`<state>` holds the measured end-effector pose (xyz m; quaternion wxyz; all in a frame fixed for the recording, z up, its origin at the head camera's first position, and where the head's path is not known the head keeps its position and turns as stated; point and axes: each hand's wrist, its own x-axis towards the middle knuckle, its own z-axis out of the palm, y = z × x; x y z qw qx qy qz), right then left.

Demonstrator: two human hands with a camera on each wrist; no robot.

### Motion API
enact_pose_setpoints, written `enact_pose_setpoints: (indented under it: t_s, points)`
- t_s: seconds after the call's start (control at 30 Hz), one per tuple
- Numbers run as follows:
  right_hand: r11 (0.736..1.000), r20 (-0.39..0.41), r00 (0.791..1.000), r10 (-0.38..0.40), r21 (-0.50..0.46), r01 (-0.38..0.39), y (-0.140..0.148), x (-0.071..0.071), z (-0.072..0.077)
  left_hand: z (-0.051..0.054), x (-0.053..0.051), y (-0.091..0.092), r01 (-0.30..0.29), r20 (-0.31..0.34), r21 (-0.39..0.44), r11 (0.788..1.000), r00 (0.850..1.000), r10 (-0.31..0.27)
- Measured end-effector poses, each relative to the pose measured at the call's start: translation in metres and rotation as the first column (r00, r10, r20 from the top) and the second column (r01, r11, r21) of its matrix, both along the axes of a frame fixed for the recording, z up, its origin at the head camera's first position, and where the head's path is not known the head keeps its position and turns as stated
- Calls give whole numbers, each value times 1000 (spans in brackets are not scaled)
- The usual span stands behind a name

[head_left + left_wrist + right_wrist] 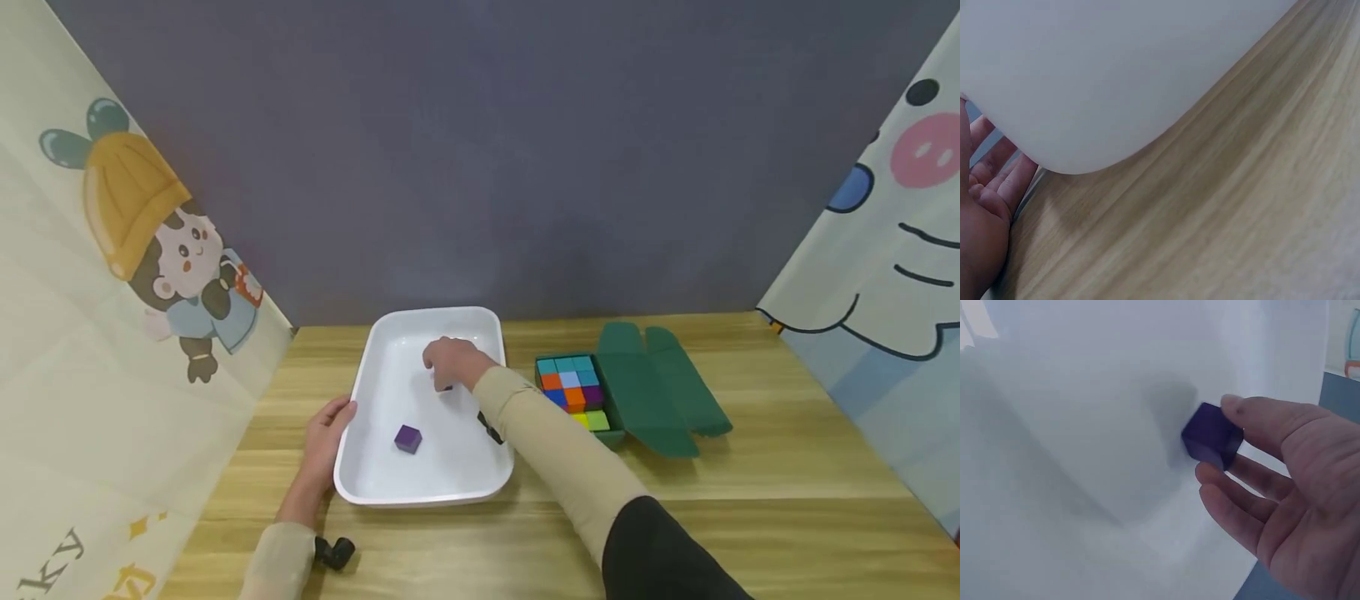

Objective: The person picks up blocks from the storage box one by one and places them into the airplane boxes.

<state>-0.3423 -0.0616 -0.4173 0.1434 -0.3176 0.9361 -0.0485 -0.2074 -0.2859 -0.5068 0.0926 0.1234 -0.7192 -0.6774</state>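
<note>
Inside the white tray [450, 479], my right hand [457, 364] pinches a dark purple cube [1210, 431] between thumb and fingertips. The right wrist view shows that cube just over the tray's floor; in the head view the hand hides most of it. Another purple cube [408, 439] lies on the tray floor, nearer the front left. My left hand [327, 433] holds the tray's left side, its thumb at the rim. In the left wrist view the fingers [1019, 178] lie against the tray's outer wall, partly hidden by it.
Right of the tray, an opened green box [617, 437] holds several coloured cubes [573, 379]. Its lid [652, 392] is folded out to the right on the wooden table [750, 533]. A grey wall [480, 167] stands behind, with printed sheets at both sides.
</note>
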Motion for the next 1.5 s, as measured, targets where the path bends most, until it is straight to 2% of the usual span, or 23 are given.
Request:
enact_pose_setpoints:
  t_s: [0.1, 0.3, 0.37, 0.47, 0.57, 0.73, 0.87, 1.0, 1.17, 1.3, 1.5]
  points:
    - [1000, -1, 1000, -11, 3, 11, -4, 0, -7, 0, 1, 1, 3, -3, 2, 1000, 1000, -3]
    - [998, 18, 998, -54, -24, 55, -6, 1, -18, 1, 2, -2, 11, 60, -3, 1000, 998, -11]
    - [998, 13, 999, -48, -34, 49, -5, -1, -20, 1, 2, -2, 11, 58, -3, 1000, 998, -10]
    - [998, 20, 999, -31, -45, 32, -4, -1, -17, 1, 1, 0, 2, 31, -10, 1000, 1000, -2]
    - [999, 38, 999, 6, -33, -5, -3, 3, -6, 1, 4, 1, -7, 15, -22, 1000, 1000, 8]
    - [986, 8, 987, 160, -51, -159, 8, 11, 17, 1, 7, 1, -27, 15, -25, 999, 999, 28]
    - [963, -33, 968, 249, -100, -251, 39, 20, 39, -1, 3, 1, -32, -10, -10, 999, 999, 32]
    - [948, -26, 969, 246, -202, -246, 80, 34, 60, -1, 0, 3, -27, -15, 3, 1000, 1000, 27]
    - [920, -30, 967, 252, -303, -249, 133, 56, 76, 2, 1, 3, -29, 9, 4, 1000, 1000, 29]
    - [920, -53, 969, 240, -305, -245, 174, 71, 79, 3, 1, 2, -8, 33, -28, 1000, 999, 8]
    - [947, 1, 989, 151, -288, -145, 220, 88, 70, 0, 3, 1, -16, 42, -24, 1000, 999, 17]
